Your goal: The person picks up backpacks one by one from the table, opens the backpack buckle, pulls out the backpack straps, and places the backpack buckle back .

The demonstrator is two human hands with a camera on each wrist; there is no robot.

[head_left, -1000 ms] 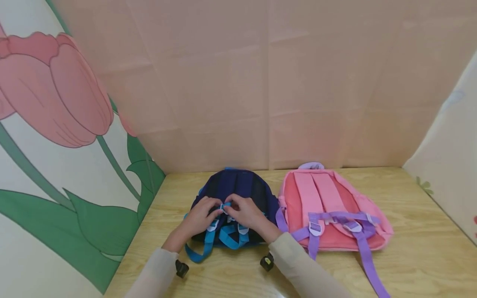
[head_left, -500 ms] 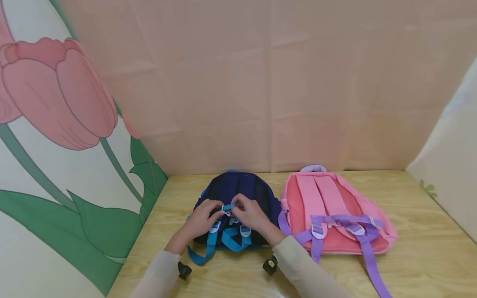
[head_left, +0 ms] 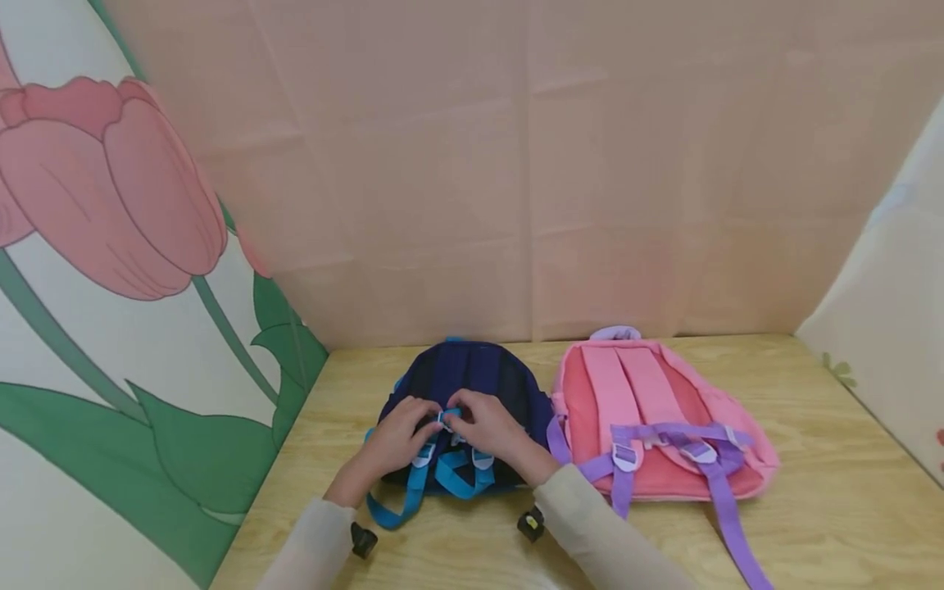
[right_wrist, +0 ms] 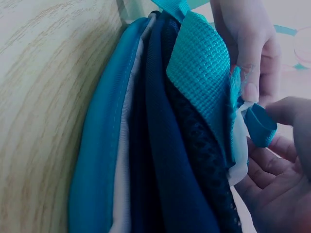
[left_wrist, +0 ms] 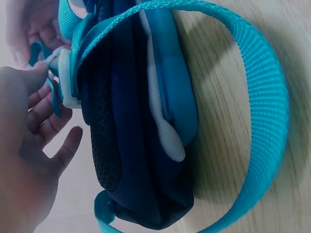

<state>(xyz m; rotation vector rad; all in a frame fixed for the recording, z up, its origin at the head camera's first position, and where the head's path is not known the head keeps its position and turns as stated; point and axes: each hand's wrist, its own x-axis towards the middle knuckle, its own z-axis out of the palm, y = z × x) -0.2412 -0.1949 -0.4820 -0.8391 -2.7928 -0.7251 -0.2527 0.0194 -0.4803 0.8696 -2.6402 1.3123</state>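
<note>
A navy blue backpack (head_left: 472,365) lies with its shoulder-strap side up on the table. My left hand (head_left: 398,432) pinches a small white plastic buckle (head_left: 444,421) on a thin blue strap above the pack. Close beside it, my right hand (head_left: 492,424) pinches the same blue strap (right_wrist: 261,127) between thumb and finger, a loop of it standing out in the right wrist view. Below the hands hang wider blue webbing straps (head_left: 415,483) with white adjusters (head_left: 424,456). Fingers partly hide the small buckle.
A pink backpack (head_left: 642,385) with purple straps (head_left: 726,508) lies right against the navy one. Pale wood tabletop (head_left: 435,557) shows in front. A pinkish-brown sheet (head_left: 413,205) stands behind, and a tulip-printed panel (head_left: 243,459) at the left.
Between half a second ago and now, my right fingers have come closer to my left ones along the thin strap. Both backpacks stay where they were; the head view shifts slightly.
</note>
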